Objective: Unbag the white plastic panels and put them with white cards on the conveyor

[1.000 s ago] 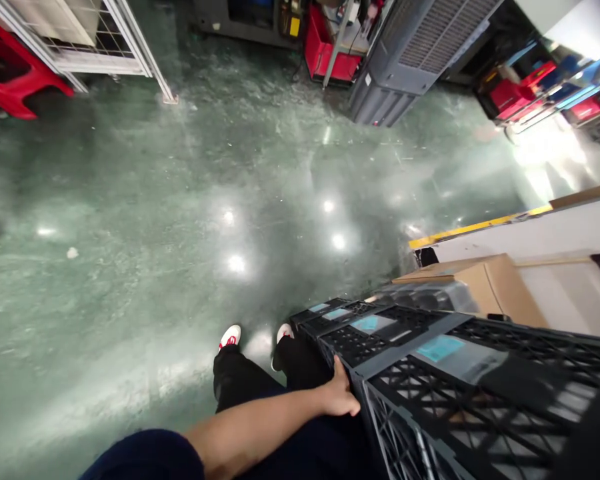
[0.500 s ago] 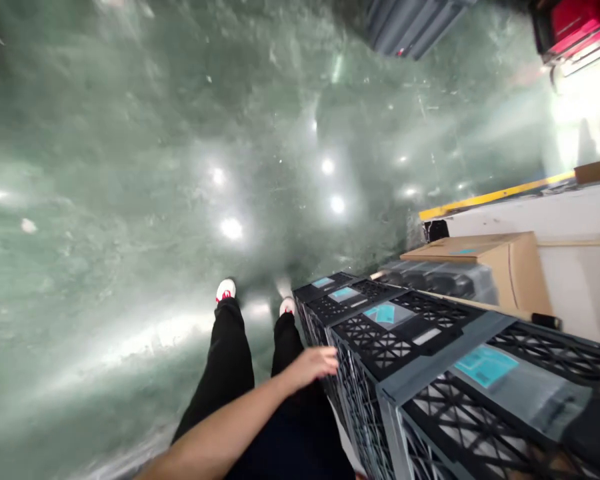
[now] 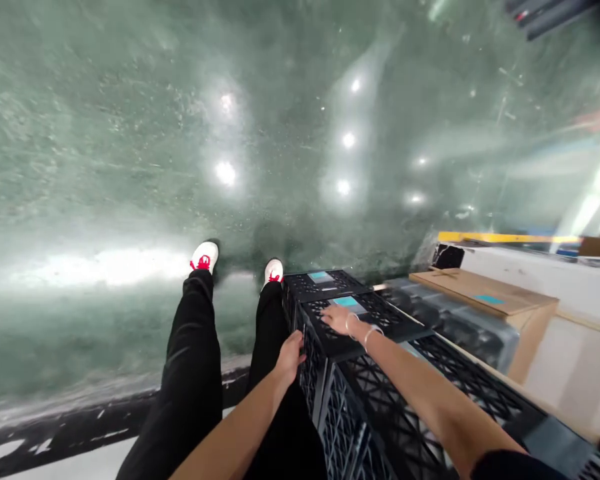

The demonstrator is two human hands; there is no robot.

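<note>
A row of black lattice crates (image 3: pixel 390 373) runs along my right side, with blue labels on their tops. My left hand (image 3: pixel 291 357) is at the near side wall of one crate, its fingers curled against the lattice; what the fingertips grip is hard to make out. On top of the same crate, beside a blue label (image 3: pixel 347 302), rests my right hand (image 3: pixel 336 319) with its fingers spread and nothing held. Two bracelets circle the right wrist.
My legs and white shoes (image 3: pixel 205 257) stand left of the crates on a green floor (image 3: pixel 130 133). Beyond the crates are clear plastic trays (image 3: pixel 445 320), a cardboard box (image 3: pixel 485 293) and a yellow-edged white barrier (image 3: pixel 510 238).
My right hand and forearm have come into view over a crate top. The left hand has moved slightly left, against the crate side. The view has shifted along the row.
</note>
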